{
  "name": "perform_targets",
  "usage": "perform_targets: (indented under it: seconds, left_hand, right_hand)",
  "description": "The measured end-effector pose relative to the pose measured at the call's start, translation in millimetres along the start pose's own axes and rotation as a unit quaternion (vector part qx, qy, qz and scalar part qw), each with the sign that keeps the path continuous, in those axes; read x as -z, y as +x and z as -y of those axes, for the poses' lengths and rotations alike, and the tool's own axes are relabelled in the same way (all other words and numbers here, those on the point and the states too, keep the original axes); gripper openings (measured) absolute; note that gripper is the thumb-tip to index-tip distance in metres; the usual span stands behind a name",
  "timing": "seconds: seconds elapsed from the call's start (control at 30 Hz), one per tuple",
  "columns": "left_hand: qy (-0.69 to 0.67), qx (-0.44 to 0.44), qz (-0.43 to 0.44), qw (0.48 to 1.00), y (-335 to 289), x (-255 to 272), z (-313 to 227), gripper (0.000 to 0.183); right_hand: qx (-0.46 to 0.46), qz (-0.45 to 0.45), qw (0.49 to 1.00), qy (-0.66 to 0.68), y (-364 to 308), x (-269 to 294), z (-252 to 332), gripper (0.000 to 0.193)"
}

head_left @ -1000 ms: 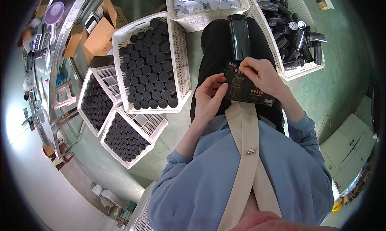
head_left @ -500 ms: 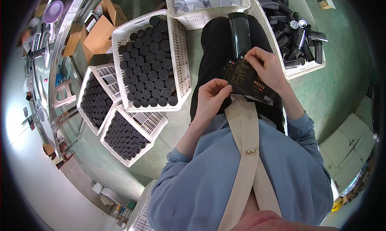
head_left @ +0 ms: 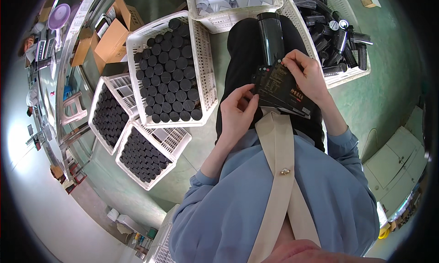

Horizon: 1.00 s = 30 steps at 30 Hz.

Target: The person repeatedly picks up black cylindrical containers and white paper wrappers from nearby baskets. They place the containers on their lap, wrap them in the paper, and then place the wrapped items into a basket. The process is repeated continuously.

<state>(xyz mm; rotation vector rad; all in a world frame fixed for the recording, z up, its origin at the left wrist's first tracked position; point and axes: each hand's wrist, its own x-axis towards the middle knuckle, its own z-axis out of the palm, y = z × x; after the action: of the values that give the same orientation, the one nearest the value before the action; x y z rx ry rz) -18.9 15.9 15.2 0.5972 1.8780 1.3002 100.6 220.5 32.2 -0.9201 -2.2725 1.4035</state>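
White crates are sitting on the green floor [head_left: 388,93] at the left: two small ones [head_left: 109,114] [head_left: 151,153] and a bigger one [head_left: 171,70], all packed with upright black tubes [head_left: 169,80]. Beside them a cardboard box [head_left: 112,38] is lying open. Moving right, the left hand [head_left: 238,114] is pinching the near left corner of a stack of dark printed labels [head_left: 281,89], thumb on top and fingers curled beneath. The labels are lying over the person's lap, just below a black tube [head_left: 270,36] resting along the thighs. The right hand [head_left: 306,73] is gripping the stack's far right edge, fingertips bent over its top. Behind it another crate [head_left: 347,73] is holding loose black tubes, and a crate of white sheets [head_left: 233,2] is standing at the top
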Motion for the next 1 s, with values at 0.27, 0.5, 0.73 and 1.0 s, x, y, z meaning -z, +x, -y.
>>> perform_targets:
  seconds: [0.27,0.5,0.73,1.0]
  left_hand:
    - [-0.230,0.105,0.097,0.963,6.2,-3.7,-12.1,0.010]
    - [-0.256,0.111,0.087,0.956,6.2,-6.2,-11.7,0.009]
    - [-0.262,0.104,0.084,0.956,6.9,-6.8,-14.0,0.007]
    - [-0.292,0.010,0.114,0.950,12.2,-14.2,-15.9,0.004]
  right_hand:
    - [-0.007,0.008,1.000,0.001,-1.6,-2.9,2.7,0.013]
    - [-0.005,0.009,1.000,0.004,-2.6,-3.4,2.4,0.014]
    - [-0.006,-0.010,1.000,-0.018,-2.1,-4.2,4.4,0.012]
    - [0.178,0.051,0.983,-0.009,-23.5,1.7,45.3,0.018]
